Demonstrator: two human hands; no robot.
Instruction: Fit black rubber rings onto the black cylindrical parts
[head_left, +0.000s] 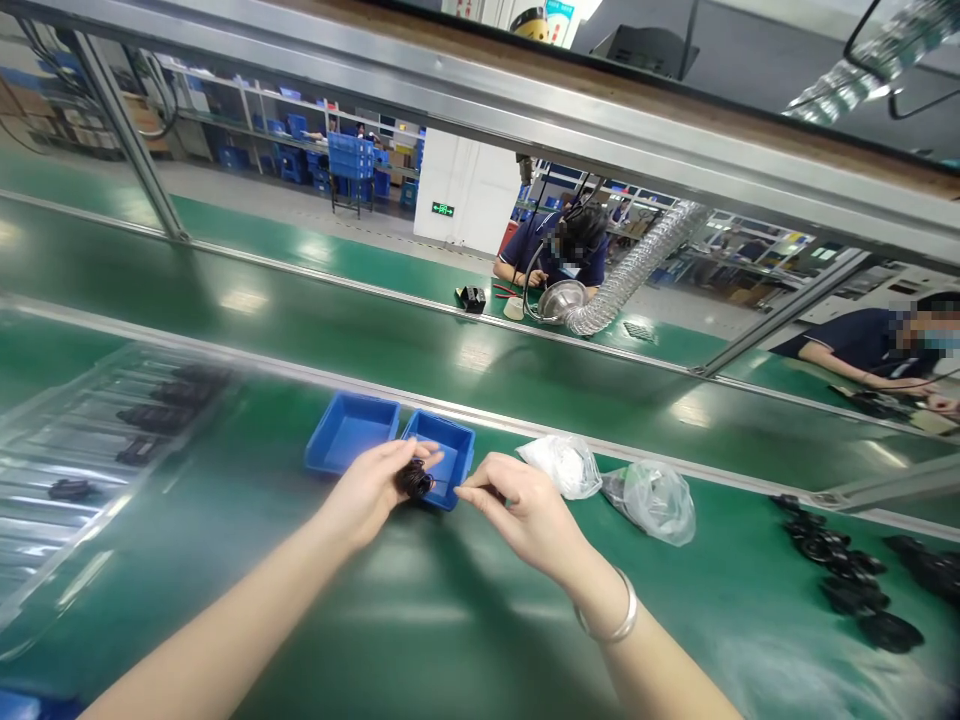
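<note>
My left hand (369, 488) is closed round a small dark, ridged, roundish part (414, 480), whose exact kind I cannot make out. It is held in front of a blue bin (466, 450), which it partly covers. To the right of that bin, my right hand (525, 505) has thumb and forefinger pinched together, pointing toward the dark part. Whatever lies between those fingertips is too small to see. A second blue bin (319, 450) stands just left of the first, beyond my left hand.
A clear ribbed tray (45, 500) with black parts lies left. Right are a bag of white pieces (562, 465), another clear bag (664, 505) and several black parts (851, 580). A metal rail (300, 375) crosses behind the bins. Two people (555, 245) work across the bench.
</note>
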